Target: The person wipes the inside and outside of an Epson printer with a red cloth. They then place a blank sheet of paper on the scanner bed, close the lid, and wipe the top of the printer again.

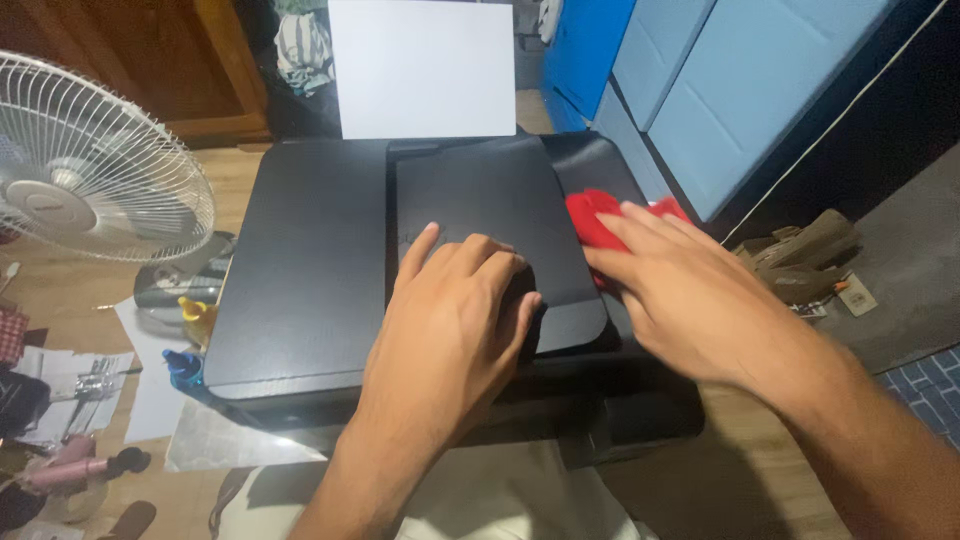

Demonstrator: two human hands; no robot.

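A black printer [300, 280] sits on the floor in front of me, with a white sheet of paper [425, 65] standing upright in its rear feed. My left hand [450, 320] rests palm down on the raised panel [480, 200] of the printer's lid, fingers curled at its front edge. My right hand [680, 290] lies flat on a red cloth [595, 215], pressing it against the printer's right side. Most of the cloth is hidden under the fingers.
A white electric fan [95, 160] stands at the left. Papers, small bottles and a pink tool [70, 470] lie on the wooden floor at lower left. Blue panels [700, 90] rise at the back right. Brown sandals [800, 255] lie on a dark mat at right.
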